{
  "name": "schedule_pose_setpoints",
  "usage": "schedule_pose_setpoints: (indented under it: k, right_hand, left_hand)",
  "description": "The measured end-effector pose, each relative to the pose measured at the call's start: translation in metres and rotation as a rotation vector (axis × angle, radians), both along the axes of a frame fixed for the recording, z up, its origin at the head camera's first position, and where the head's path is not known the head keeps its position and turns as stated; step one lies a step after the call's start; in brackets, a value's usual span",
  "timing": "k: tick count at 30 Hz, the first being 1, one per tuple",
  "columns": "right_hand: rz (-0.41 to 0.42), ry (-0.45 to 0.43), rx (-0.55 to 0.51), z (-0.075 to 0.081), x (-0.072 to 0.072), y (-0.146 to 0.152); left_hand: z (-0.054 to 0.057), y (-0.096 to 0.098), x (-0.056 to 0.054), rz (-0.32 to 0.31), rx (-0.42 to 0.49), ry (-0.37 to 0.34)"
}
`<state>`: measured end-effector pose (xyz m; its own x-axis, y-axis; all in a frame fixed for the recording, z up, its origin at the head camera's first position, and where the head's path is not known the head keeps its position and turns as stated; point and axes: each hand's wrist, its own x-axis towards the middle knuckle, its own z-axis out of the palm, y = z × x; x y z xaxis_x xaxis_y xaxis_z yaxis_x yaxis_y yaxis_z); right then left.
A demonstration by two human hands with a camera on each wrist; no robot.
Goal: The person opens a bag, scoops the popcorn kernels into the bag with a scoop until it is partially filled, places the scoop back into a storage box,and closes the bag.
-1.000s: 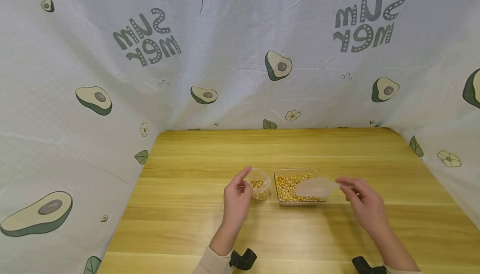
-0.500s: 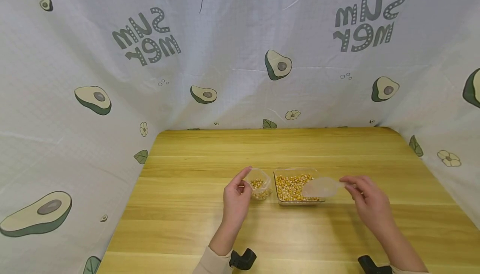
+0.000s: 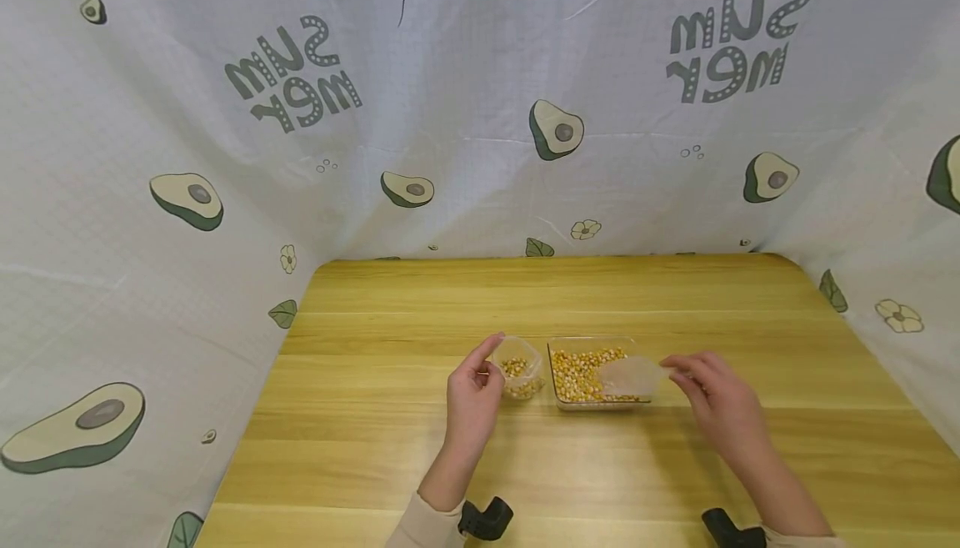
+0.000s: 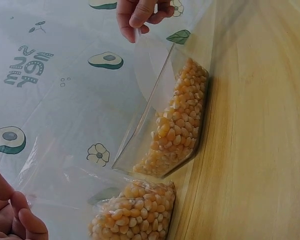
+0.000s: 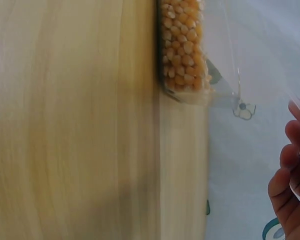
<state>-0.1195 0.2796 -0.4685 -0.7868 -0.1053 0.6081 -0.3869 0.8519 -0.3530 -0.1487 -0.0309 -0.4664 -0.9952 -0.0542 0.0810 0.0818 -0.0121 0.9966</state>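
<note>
In the head view my left hand (image 3: 474,404) pinches the edge of a clear plastic bag (image 3: 522,383) that holds corn kernels. The left wrist view shows the bag (image 4: 85,182) standing with its mouth drawn up toward the fingers. Beside it stands a clear rectangular container (image 3: 564,405) with corn kernels (image 3: 573,373) in it. My right hand (image 3: 726,406) pinches the handle end of a translucent white scoop (image 3: 628,376). The scoop's blade is tilted down into the right side of the container, where its tip meets the kernels.
A wooden table (image 3: 390,448) lies under everything. A white curtain (image 3: 465,223) with avocado prints closes off the back and both sides. Black wrist mounts (image 3: 487,520) sit on both forearms.
The right hand drew the scoop a little to the right, then pushed it back left into the kernels. The left hand and the bag stay where they were.
</note>
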Motion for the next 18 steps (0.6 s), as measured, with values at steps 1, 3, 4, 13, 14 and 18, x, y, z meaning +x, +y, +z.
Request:
schedule_pose_setpoints:
  k: [1,3,4,13,14,18]
  right_hand:
    - [-0.001,-0.001,0.003,0.0,0.0,-0.001]
    - [-0.003,-0.014,0.004,-0.002,-0.001,-0.004]
    - [0.0,-0.016,0.003,-0.003,-0.001,-0.005]
    - [-0.016,-0.088,0.013,-0.011,-0.001,-0.007]
    - [-0.015,-0.088,0.013,-0.012,-0.001,-0.007]
    - [-0.019,-0.083,0.014,-0.013,0.0,-0.007]
  left_hand:
    - [0.0,0.0,0.0,0.0,0.001,-0.001]
    - [0.0,0.0,0.0,0.001,0.004,-0.002]
    - [0.0,-0.001,0.0,0.001,0.004,-0.004]
    - [-0.001,-0.001,-0.001,0.004,-0.001,-0.01]
    - [-0.001,-0.002,-0.001,0.004,-0.001,-0.009]
    - [-0.002,-0.001,0.0,0.008,0.002,-0.011]
